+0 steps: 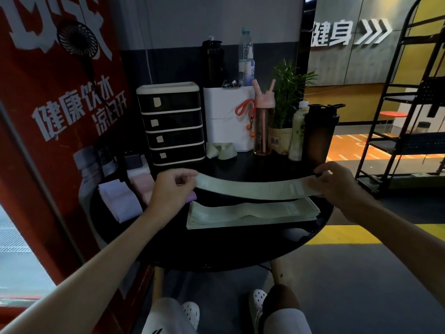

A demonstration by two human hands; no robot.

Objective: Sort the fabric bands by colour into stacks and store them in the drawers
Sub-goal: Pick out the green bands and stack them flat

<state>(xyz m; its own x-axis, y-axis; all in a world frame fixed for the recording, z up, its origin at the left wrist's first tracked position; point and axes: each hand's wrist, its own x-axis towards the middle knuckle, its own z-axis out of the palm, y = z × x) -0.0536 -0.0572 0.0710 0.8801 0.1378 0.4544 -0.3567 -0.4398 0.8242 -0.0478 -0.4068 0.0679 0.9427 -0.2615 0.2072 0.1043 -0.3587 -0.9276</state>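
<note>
Fingers of my left hand [173, 186] pinch one end of a pale green band [252, 189] and my right hand [337, 182] pinches the other, holding it stretched flat between them. Just below my fingers lies the green stack [252, 214] on the table [216, 249]. Beyond my left fingertips stands the drawer unit [172, 124], its drawers seemingly closed. A lilac stack [120, 201] and a pink stack [142, 186] lie left of that hand.

Drawer unit [172, 124] at table [216, 249] rear-left, box [226, 116] to its right, loose band [220, 150] before box. Flat band stack [252, 214] front-centre; stretched band [252, 189] above it, held between left hand [173, 186] and right hand [337, 184]. Folded piles [120, 201] at left edge.
</note>
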